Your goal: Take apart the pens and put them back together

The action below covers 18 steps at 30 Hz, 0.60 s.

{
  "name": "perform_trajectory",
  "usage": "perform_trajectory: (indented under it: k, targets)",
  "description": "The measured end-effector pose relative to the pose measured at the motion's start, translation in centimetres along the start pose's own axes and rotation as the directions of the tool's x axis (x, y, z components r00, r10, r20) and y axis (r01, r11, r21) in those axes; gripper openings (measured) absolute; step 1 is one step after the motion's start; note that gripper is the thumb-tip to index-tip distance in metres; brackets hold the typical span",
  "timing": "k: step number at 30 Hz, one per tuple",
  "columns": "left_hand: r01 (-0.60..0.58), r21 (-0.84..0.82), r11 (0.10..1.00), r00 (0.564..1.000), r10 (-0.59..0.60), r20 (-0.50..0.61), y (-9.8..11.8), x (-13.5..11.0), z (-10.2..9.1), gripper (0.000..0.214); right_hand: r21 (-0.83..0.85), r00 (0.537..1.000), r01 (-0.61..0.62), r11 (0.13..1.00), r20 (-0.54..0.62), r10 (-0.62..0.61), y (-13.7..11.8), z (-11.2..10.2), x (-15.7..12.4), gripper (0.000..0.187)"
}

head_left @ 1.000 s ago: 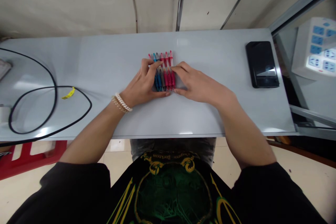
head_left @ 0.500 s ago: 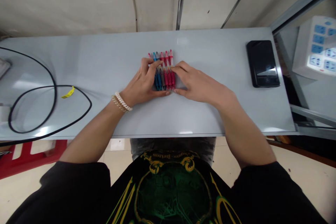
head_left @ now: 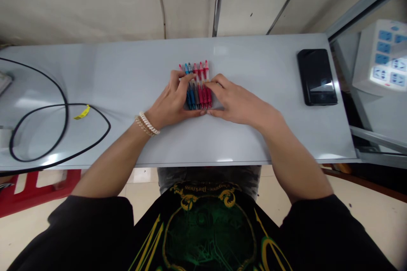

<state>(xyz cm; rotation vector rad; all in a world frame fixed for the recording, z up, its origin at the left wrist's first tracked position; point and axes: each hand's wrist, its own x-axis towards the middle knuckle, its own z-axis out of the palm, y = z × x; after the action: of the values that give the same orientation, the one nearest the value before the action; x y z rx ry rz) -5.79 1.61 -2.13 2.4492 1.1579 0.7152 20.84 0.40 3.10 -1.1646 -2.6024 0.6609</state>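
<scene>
Pens [head_left: 201, 94] in a row on a grey table [head_left: 127, 67], left hand [head_left: 171, 100] and right hand [head_left: 238, 100] gripping either side, left fingers [head_left: 188, 80] partly covering them, looped black cable [head_left: 66, 112] at left, flat black object [head_left: 316, 74] at right

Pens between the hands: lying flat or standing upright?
Lying flat: the pens sit side by side, their lengths stretched along the tabletop.

pens [head_left: 200, 92]: pink, blue, grey | table [head_left: 270, 63]: pale grey | cable [head_left: 66, 104]: black
</scene>
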Motion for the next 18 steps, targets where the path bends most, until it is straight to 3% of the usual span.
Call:
perform_trajectory:
  k: [18]
  targets:
    - [-0.018,0.006,1.0,1.0,0.018,-0.015,-0.31,0.0,0.23,0.116,-0.051,0.999,-0.032,0.998,0.023,0.034,-0.5,0.02,0.25,0.066]
